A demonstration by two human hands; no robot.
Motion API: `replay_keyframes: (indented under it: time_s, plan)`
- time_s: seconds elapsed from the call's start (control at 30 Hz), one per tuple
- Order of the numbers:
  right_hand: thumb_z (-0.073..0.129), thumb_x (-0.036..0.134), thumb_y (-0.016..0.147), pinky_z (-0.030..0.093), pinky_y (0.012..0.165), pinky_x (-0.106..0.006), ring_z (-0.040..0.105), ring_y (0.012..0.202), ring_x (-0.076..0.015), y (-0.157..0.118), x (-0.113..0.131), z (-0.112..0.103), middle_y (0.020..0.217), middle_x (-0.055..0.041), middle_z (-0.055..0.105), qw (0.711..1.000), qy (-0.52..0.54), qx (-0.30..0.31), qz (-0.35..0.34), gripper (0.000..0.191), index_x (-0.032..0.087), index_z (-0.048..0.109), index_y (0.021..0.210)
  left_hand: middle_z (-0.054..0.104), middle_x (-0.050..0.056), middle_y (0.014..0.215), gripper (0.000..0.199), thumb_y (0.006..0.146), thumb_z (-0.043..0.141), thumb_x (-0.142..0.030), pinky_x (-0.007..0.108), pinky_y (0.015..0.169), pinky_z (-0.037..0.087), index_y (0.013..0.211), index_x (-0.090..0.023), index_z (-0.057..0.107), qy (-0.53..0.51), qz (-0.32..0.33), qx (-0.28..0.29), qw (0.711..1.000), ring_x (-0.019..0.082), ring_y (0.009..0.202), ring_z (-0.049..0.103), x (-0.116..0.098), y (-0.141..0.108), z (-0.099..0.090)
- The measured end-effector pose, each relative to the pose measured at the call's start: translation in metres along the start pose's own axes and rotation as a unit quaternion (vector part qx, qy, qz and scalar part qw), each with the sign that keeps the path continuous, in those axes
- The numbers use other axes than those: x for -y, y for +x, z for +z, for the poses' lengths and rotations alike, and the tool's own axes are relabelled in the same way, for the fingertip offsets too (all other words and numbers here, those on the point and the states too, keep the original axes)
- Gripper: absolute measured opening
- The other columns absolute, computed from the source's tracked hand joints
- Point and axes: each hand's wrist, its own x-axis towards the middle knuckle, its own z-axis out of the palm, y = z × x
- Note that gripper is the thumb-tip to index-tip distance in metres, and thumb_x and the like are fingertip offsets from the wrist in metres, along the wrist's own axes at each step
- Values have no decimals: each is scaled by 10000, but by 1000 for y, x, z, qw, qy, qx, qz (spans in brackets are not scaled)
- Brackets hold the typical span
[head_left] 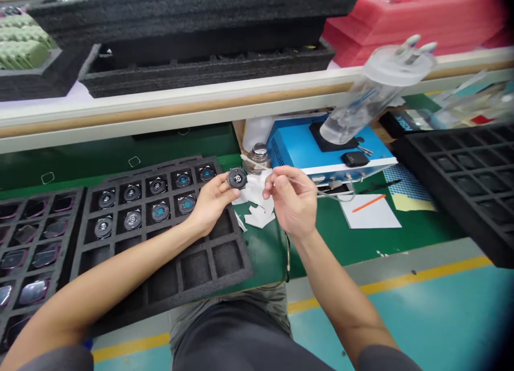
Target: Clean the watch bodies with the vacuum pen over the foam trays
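Green surface. Black foam tray, left; pockets presumably keep units apart. Right hand: grip pinching swab-like stick. Left hand: grip closed on round watch module, near tray's far-right corner, edge-held, apparently sparing its face.

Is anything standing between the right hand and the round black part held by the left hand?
Nothing visible blocks the right hand from the round black part in the left hand. The right hand's thin white stick extends near the part; torn white paper lies below.
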Motion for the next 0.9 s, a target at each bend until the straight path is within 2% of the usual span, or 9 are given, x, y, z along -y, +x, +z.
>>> replay_keyframes:
  time_s: [0.1,0.23,0.3,0.43,0.6,0.77,0.9]
  plan:
    - [778,295,892,580,608,-257,638,704,-97,16,-13,3,912,5,622,998,-50,-8,-47,109,278,786,999,791,93,1124,516,702,916,-216,333,950,516,1173,-156,715,6,2,9,1000,223,1059,705,3,1,-1]
    - [707,303,954,656,725,-326,743,908,-169,19,-20,3,1108,-37,702,987,-111,-24,-110,68,263,750,989,788,94,1150,491,723,902,-199,361,971,536,1175,-158,715,-7,-17,5,1000,223,1059,715,5,3,-3]
    - [653,297,995,665,755,-350,769,910,-184,14,-21,2,1079,-38,740,985,-117,-38,-122,91,257,724,1036,785,99,1166,481,732,897,-186,380,994,541,1175,-155,711,-9,-25,5,1000,236,1088,716,6,4,-4]
    - [623,291,1015,647,719,-325,763,758,-158,2,-24,-3,903,-12,751,975,-173,-60,-123,114,238,715,1055,776,111,1205,459,777,873,-189,399,1046,532,1198,-150,697,-8,-27,19,999,240,1132,713,7,3,-5]
    - [641,237,992,652,826,-362,784,911,-202,-4,-25,-6,942,-37,789,947,-288,-31,-139,113,226,741,1042,788,105,1163,405,836,833,-216,386,1035,547,1205,-148,679,-3,-13,24,1000,238,1124,724,9,0,-2]
    - [605,178,993,654,914,-423,783,1026,-233,-8,-25,-1,1059,-61,801,947,-298,10,-118,161,227,743,1059,795,94,1137,406,850,814,-192,346,1014,556,1222,-149,657,1,-4,31,1000,210,1078,743,11,-1,-1]
    - [596,164,993,652,939,-437,783,1037,-235,-9,-29,0,1062,-62,802,953,-280,19,-117,178,232,734,1081,794,89,1141,390,862,793,-184,330,1010,556,1223,-154,649,4,-4,32,999,200,1074,745,12,-2,-1]
